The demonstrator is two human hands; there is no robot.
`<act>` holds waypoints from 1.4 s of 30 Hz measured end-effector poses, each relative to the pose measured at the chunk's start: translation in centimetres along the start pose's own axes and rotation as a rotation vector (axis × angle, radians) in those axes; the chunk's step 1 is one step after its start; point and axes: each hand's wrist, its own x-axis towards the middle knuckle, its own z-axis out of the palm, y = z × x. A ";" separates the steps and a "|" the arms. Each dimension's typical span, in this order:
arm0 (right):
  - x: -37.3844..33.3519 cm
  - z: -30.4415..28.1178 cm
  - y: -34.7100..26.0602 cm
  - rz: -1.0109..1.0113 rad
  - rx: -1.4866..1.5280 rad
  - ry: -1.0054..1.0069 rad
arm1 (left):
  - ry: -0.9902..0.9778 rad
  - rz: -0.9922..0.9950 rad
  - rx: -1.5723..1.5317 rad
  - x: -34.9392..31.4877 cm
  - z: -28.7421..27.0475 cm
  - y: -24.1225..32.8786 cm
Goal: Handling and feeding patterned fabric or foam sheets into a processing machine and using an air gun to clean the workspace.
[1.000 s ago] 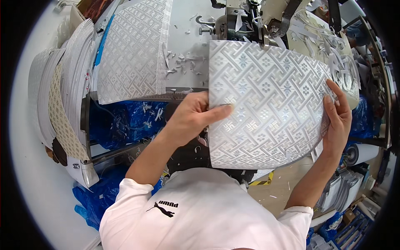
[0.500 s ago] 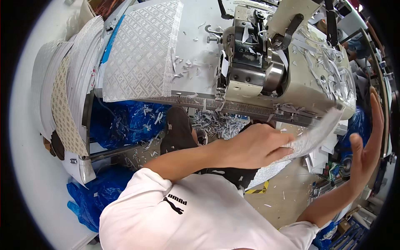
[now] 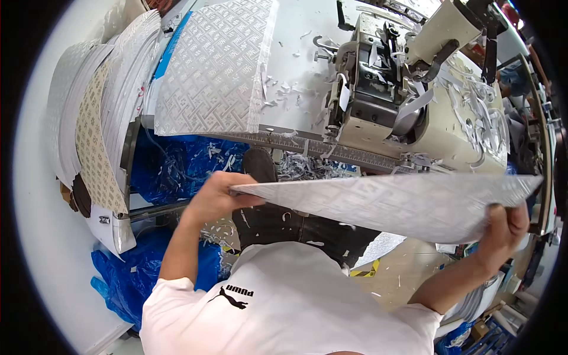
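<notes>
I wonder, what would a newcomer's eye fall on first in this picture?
Probably the shiny, silver-white patterned sheet, held front and centre between the left hand and right hand. Beyond it stands a cream-and-black metal machine, strewn with thin white scraps. To its left, a stack of similar sheets lies on the white tabletop.

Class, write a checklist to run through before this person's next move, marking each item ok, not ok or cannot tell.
1. Left hand gripping the patterned sheet: ok, at its left end.
2. Right hand gripping it: ok, near its right end.
3. Sheet lying flat: not ok, held up and curved.
4. Machine free of scraps: not ok, white strips lie on it.
5. Machine switched off: cannot tell.
</notes>
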 end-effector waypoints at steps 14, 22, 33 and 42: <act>-2.0 19.4 -1.5 0.410 0.441 -0.144 | 0.771 0.082 -0.565 -9.1 -11.0 -0.2; -0.5 20.7 -0.6 0.482 0.538 -0.037 | 0.618 0.015 -0.487 -5.0 -13.8 5.2; 0.1 20.6 0.7 0.461 0.483 0.003 | 0.568 -0.001 -0.406 -2.7 -15.4 6.6; 1.2 15.7 2.5 0.421 0.402 0.075 | 0.556 0.052 -0.333 -0.6 -11.4 6.6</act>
